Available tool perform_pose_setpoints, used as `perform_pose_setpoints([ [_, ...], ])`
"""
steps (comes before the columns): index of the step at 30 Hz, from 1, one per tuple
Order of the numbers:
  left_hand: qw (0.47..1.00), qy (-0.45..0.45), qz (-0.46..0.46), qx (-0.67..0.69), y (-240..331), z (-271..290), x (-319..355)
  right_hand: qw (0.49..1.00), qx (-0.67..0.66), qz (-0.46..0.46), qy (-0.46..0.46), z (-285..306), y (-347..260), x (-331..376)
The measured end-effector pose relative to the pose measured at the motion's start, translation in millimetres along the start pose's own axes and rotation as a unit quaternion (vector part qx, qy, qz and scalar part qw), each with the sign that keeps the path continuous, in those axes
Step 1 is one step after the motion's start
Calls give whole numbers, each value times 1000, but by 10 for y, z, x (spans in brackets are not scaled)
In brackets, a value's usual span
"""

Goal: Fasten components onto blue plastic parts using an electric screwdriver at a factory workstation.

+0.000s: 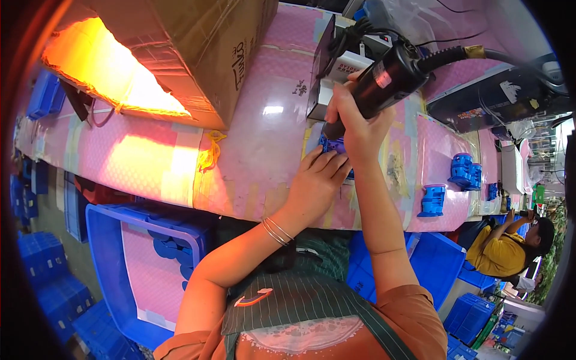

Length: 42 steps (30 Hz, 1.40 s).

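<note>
In my right hand (363, 129) is a black, cylindrical corded hand tool (387, 81), gripped with its narrow end pointing down. That tip sits at or just above a small blue plastic part (330, 144) on the table. A violet tint shows on the part near the tip; whether they touch I cannot tell. My left hand (315, 186) has its fingers bent over the near side of the same part, holding it against the table. Hand and tool hide much of the part.
Left on the pink-covered table (252, 120) stands a cardboard box (198, 54) glowing orange inside. Behind the tool is an open black box (321, 72). Blue plastic parts (432, 201) stand to the right. Below are a blue crate (96, 258) and, farther right, a seated person (504, 252).
</note>
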<state>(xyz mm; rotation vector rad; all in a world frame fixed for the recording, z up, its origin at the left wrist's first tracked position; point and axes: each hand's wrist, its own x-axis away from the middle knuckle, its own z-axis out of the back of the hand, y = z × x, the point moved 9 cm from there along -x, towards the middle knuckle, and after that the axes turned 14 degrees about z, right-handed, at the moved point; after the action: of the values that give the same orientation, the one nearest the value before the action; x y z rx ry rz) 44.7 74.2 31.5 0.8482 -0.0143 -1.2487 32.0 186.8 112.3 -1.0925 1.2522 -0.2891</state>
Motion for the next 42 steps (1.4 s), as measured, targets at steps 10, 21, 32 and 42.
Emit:
perform_pose_setpoints([
  [10, 1000, -8, 3, -3, -25, -38, 11, 998, 26, 48, 40, 56, 15, 106],
  [21, 1000, -11, 12, -3, -14, -2, -3, 983, 27, 128, 126, 444, -353, -568],
  [32, 1000, -23, 16, 3, -7, -17, -12, 998, -8, 26, 62, 313, -191, -298],
  [42, 1000, -17, 14, -3, -20, -26, -20, 998, 22, -3, 53, 302, -67, 26],
])
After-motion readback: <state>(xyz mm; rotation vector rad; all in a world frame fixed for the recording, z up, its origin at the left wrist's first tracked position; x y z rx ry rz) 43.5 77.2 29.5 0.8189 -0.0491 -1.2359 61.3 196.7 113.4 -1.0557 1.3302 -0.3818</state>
